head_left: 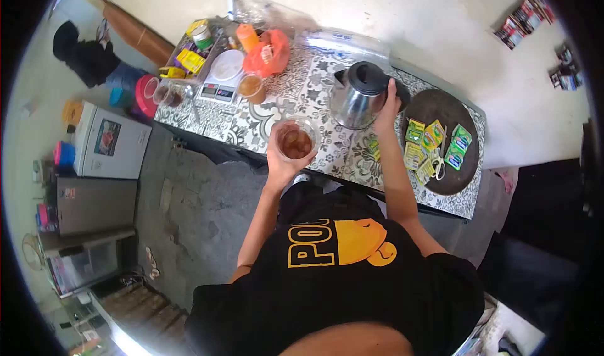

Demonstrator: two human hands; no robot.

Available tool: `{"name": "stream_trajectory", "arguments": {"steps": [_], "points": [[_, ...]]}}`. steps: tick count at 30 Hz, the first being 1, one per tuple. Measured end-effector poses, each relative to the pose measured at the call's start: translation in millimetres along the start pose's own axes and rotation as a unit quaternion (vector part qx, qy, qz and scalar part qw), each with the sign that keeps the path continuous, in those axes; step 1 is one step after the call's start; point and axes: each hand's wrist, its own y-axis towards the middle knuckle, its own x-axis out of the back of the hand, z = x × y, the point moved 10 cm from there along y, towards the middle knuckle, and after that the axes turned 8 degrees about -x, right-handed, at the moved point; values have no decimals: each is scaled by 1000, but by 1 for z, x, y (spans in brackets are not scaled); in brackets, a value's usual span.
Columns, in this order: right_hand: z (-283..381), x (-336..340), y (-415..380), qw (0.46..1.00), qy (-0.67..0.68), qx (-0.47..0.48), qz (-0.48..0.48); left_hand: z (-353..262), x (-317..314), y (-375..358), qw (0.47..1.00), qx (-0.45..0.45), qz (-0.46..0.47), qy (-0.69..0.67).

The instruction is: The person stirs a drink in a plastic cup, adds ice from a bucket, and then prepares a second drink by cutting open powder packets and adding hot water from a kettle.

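Cup (296, 143): clear, reddish-brown contents, at the table's near edge, left of the kettle. Whether its base rests on the table (333, 155) or is held just above: cannot tell.

Left hand (277, 155): half-curled round the cup's left and near sides, gripping it. Left forearm runs up from the near side, over the table edge, elbow bent.

Kettle (357, 104): steel, black lid, to the right of the cup and a little farther; spout to the left, handle to the right. Base contact not readable from this angle.

Right hand (389, 107): closed round the kettle handle, one digit up along its top. Right forearm reaches farther across the table than the left, between kettle and tray.

Room: a strip of patterned tabletop separates cup and kettle. Tray (462, 170), round and dark, sits just right of the right forearm, sachets (434, 134) on it. Plastic roll (343, 43) lies beyond the kettle near the far edge. Second cup (251, 90) stands left and farther, between cup and scale (220, 93); orange bag (267, 55) just beyond it. Grey floor (195, 199) shows at near left. Another person (88, 57): far left, well apart.
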Motion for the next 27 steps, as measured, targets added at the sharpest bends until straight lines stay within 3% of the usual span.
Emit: {"name": "stream_trajectory", "arguments": {"steps": [5, 8, 13, 15, 17, 19, 21, 23, 25, 27], "points": [[8, -9, 16, 995, 86, -40, -29, -14, 10, -2, 1000, -17, -7, -12], [21, -41, 5, 995, 26, -19, 89, 5, 11, -8, 999, 9, -11, -31], [64, -79, -41, 985, -45, -7, 164, 28, 3, -16, 999, 17, 33, 26], [89, -109, -70, 962, -95, 45, 251, 31, -2, -16, 999, 10, 40, 27], [100, -120, -86, 953, -118, 77, 268, 31, -7, -14, 999, 16, 46, 22], [103, -143, -112, 905, -221, 105, 348, 19, -13, -7, 997, 7, 59, 58], [104, -153, -122, 894, -245, 120, 356, 21, -16, -5, 995, 13, 66, 71], [111, -173, -149, 805, -338, 254, 417, 25, -21, -5, 996, 13, 74, 42], [115, -180, -155, 801, -329, 267, 423, 28, -22, -5, 996, 12, 77, 35], [118, -186, -163, 752, -392, 333, 413, 32, -23, -6, 996, 12, 80, 28]]}}
